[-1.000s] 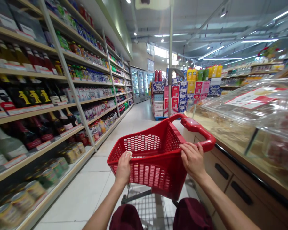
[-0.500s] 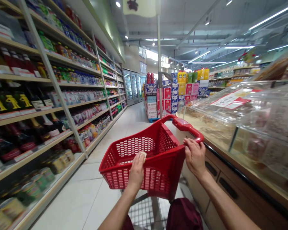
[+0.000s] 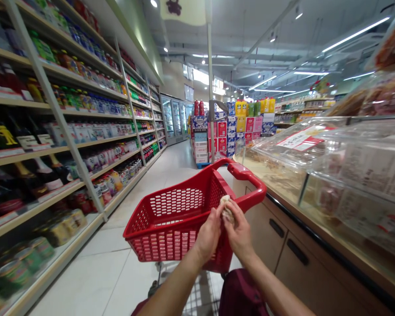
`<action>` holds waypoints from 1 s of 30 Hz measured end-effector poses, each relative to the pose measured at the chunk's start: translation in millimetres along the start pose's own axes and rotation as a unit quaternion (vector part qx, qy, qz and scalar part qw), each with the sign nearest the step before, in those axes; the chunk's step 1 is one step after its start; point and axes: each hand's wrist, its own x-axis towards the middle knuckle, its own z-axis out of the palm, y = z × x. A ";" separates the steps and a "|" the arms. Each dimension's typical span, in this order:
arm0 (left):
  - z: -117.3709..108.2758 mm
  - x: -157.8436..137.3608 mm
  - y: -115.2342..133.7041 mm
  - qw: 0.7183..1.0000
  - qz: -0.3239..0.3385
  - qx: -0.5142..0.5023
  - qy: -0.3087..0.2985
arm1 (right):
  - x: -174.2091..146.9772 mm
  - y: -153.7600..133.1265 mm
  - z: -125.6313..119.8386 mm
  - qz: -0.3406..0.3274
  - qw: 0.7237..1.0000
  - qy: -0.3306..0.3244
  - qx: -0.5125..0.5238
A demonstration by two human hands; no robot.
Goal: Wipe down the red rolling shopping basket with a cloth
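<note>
A red plastic shopping cart (image 3: 171, 237) stands before me, its basket angled to the left and its red handle (image 3: 246, 175) at the right. Over the near rim of the basket, both my hands meet around a crumpled whitish cloth (image 3: 228, 213). My left hand (image 3: 208, 235) presses its fingertips against the cloth from the left. From the right, the fingers of my right hand (image 3: 239, 230) are wrapped over it. Most of the cloth is covered by the fingers.
Tall shelves (image 3: 95, 138) of bottles and cans line the left side. On the right runs a wooden counter (image 3: 303, 259) topped by clear display covers (image 3: 319, 153). Stacked drink boxes (image 3: 217, 138) stand ahead, beside a tiled aisle (image 3: 171, 162). Glass-door fridges (image 3: 174, 116) are farther back.
My right hand has left the cart's handle end and come in to the cloth. My left hand has moved right from the basket rim with the cloth. The view has shifted slightly.
</note>
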 end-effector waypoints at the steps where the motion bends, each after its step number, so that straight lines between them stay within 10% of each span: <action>1: -15.2 -4.9 -1.9 0.994 0.013 0.109 0.009 | 11.3 3.6 -11.8 -0.012 1.000 0.022 -0.005; 6: -91.8 -22.2 -33.5 0.801 0.035 0.582 0.132 | 70.9 27.5 -72.9 -0.139 0.966 0.053 -0.210; 12: -109.6 -28.5 -53.8 0.668 0.070 0.732 0.113 | 46.6 28.1 -40.1 -0.287 0.912 -0.172 -0.237; 19: -113.3 -28.6 -53.6 0.640 0.076 0.757 0.112 | 43.2 39.8 -63.0 -0.168 0.952 0.040 -0.253; 25: -118.6 -24.4 -50.1 0.652 0.063 0.750 0.087 | -70.0 57.9 -26.9 -0.148 0.965 -0.096 -0.194; 30: -115.8 -23.3 -45.1 0.658 0.046 0.747 0.084 | -21.7 30.6 -36.9 -0.154 0.974 0.003 -0.165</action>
